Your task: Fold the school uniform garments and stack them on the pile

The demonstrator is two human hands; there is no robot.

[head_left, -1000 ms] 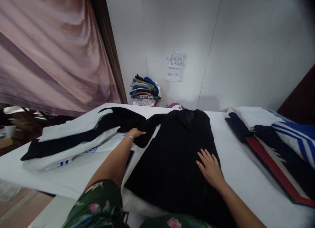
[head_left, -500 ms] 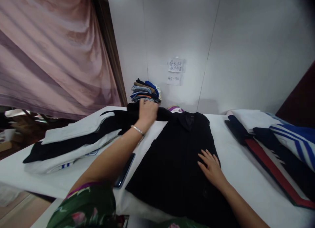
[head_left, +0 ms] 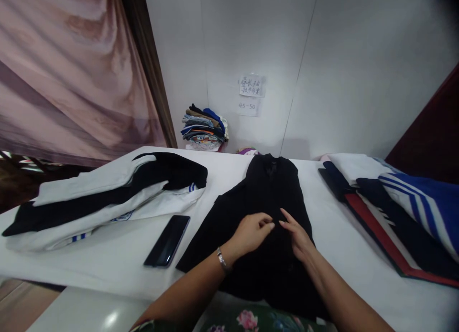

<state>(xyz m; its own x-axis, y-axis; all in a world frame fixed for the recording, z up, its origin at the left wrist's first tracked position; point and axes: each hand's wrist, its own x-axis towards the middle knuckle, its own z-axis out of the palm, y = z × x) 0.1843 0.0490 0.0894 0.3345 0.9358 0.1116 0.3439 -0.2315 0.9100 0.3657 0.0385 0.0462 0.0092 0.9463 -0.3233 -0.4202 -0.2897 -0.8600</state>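
A black collared jacket [head_left: 247, 265] lies on the white table in front of me, its collar at the far end. Over the middle of its front is my left hand [head_left: 253, 232], its fingers curled in and a bracelet on the wrist. Black cloth lies beneath those fingers, and whether they pinch any of it I cannot make out. Just to the right, my right hand [head_left: 297, 234] is open, fingers stretched toward the left hand, over the jacket's right half. The two hands' fingertips are close together but apart.
Left of the jacket, a phone [head_left: 167, 241] lies on the white table [head_left: 118, 274]. Black and white garments [head_left: 107, 198] are heaped beyond it. Folded clothes [head_left: 401, 212] lie along the right side. A stack of clothes [head_left: 204, 126] stands by the wall at the back.
My left hand has come from the outstretched sleeve at the far left back to the jacket's middle. That sleeve no longer stretches out leftward. My right hand has turned and lifted its fingers inward.
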